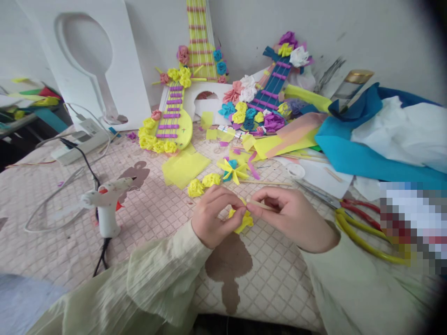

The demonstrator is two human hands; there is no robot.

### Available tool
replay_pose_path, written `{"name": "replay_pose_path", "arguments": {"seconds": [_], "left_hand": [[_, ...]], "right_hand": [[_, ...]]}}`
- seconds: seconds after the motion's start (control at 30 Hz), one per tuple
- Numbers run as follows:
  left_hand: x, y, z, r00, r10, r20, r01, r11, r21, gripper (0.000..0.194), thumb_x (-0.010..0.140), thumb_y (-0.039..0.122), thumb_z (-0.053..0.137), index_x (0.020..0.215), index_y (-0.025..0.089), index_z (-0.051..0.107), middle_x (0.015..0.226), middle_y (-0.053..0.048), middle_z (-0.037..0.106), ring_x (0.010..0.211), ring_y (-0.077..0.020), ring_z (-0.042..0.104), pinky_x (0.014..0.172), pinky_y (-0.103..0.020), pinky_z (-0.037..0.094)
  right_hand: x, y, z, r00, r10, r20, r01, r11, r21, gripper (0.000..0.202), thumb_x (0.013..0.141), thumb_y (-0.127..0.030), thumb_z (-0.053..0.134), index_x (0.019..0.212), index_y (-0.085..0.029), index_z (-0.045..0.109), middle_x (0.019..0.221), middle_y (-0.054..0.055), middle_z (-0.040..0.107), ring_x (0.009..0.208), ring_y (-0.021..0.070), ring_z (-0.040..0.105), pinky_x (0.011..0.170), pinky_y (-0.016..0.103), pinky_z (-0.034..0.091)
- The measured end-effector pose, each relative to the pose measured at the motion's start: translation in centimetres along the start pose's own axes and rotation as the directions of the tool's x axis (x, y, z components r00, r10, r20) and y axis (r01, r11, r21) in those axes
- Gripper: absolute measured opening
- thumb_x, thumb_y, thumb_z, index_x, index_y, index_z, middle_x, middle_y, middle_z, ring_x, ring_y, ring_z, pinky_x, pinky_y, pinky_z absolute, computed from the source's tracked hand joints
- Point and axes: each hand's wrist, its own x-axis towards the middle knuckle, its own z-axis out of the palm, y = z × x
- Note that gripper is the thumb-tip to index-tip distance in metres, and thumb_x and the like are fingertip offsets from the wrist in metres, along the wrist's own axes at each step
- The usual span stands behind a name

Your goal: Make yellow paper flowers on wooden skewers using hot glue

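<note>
My left hand (218, 216) is closed in a pinch on a small bit of yellow paper at the centre. Fingertips of my right hand (288, 214) meet it there, closed round a thin pale wooden stick (261, 204). Just below and behind the fingertips shows a crumpled yellow paper flower (245, 222), partly hidden by my left hand. Beyond the hands lie two crumpled yellow flowers (196, 187) and a yellow star-shaped paper piece (235, 171) over a blue one.
A white glue gun (109, 216) with cables stands at left. Scissors with yellow handles (363, 242) and red-handled ones (359, 208) lie at right. Behind are a flowered yellow paper instrument (183, 125), a blue one (275, 83), yellow sheets (185, 167), blue cloth-like material (349, 149) and a white cutout board (129, 70).
</note>
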Motion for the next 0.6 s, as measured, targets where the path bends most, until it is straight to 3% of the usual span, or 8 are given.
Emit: {"name": "replay_pose_path", "arguments": {"seconds": [0.13,0.23,0.4,0.5,0.6], "left_hand": [[0.2,0.0,-0.1,1.0,-0.014,0.015,0.014,1.0,0.005,0.006,0.073,0.013,0.052,0.07,0.017,0.054,0.068,-0.002,0.057,0.069,-0.014,0.052,0.068,-0.03,0.042],[0.3,-0.3,-0.4,0.996,-0.091,0.021,0.09,0.995,0.039,0.009,0.076,0.014,0.047,0.069,0.018,0.049,0.068,-0.002,0.054,0.069,-0.0145,0.05,0.067,-0.029,0.041],[0.7,-1.7,-1.0,0.96,-0.279,-0.009,0.276,0.945,0.175,0.026,0.083,0.018,0.031,0.058,0.019,0.039,0.055,0.001,0.041,0.057,-0.013,0.041,0.057,-0.027,0.034],[0.9,-2.6,-1.1,0.957,-0.278,0.08,0.241,0.919,0.311,0.035,0.082,0.027,0.04,0.049,0.018,0.039,0.048,0.002,0.038,0.051,-0.0117,0.037,0.054,-0.026,0.031],[0.7,-2.9,-0.9,0.934,-0.286,0.212,0.206,0.92,0.333,0.036,0.081,0.033,0.044,0.05,0.016,0.049,0.051,-0.001,0.049,0.055,-0.0129,0.044,0.059,-0.027,0.034]], "right_hand": [[-0.1,-0.1,-0.1,1.0,-0.002,-0.019,0.002,1.0,-0.022,0.021,0.076,-0.037,0.055,0.07,-0.018,0.06,0.057,-0.002,0.05,0.047,0.0069,0.035,0.042,0.021,0.028],[-0.1,-0.2,-0.4,0.998,0.0,-0.062,-0.005,0.997,-0.08,0.019,0.076,-0.035,0.055,0.068,-0.019,0.059,0.053,-0.003,0.047,0.045,0.0073,0.034,0.042,0.022,0.028],[0.2,0.4,-0.8,0.973,-0.135,-0.188,0.054,0.923,-0.38,0.021,0.08,-0.029,0.049,0.062,-0.019,0.053,0.052,-0.002,0.043,0.048,0.0095,0.036,0.049,0.025,0.029],[0.6,1.1,-0.7,0.99,-0.124,-0.066,0.079,0.88,-0.469,0.027,0.081,-0.023,0.043,0.055,-0.019,0.047,0.054,0.0,0.048,0.052,0.0118,0.042,0.052,0.026,0.031],[0.8,1.9,-0.1,0.996,-0.023,0.089,0.059,0.9,-0.433,0.024,0.082,-0.021,0.04,0.064,-0.019,0.056,0.059,0.001,0.058,0.057,0.0145,0.051,0.054,0.027,0.036]]}}
